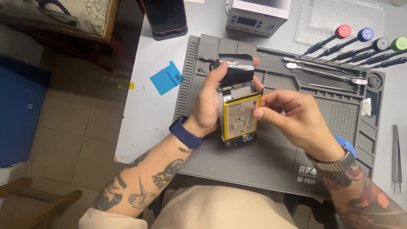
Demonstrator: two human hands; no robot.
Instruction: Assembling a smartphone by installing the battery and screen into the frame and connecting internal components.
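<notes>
The left hand grips an opened phone from its left edge, holding it upright above the grey mat near the middle of the table. The thumb reaches up to the black film curled back at the phone's far end. The right hand is narrowed, its fingertips pressed on the right edge of the yellow battery, which still sits in the frame. So the back is already off and the insides are bare, with a board showing below the battery; the battery is not yet out. A row of screwdrivers lies at the far right, tweezers at the near right, another phone at the far left, and a blue sticker left of the mat.
</notes>
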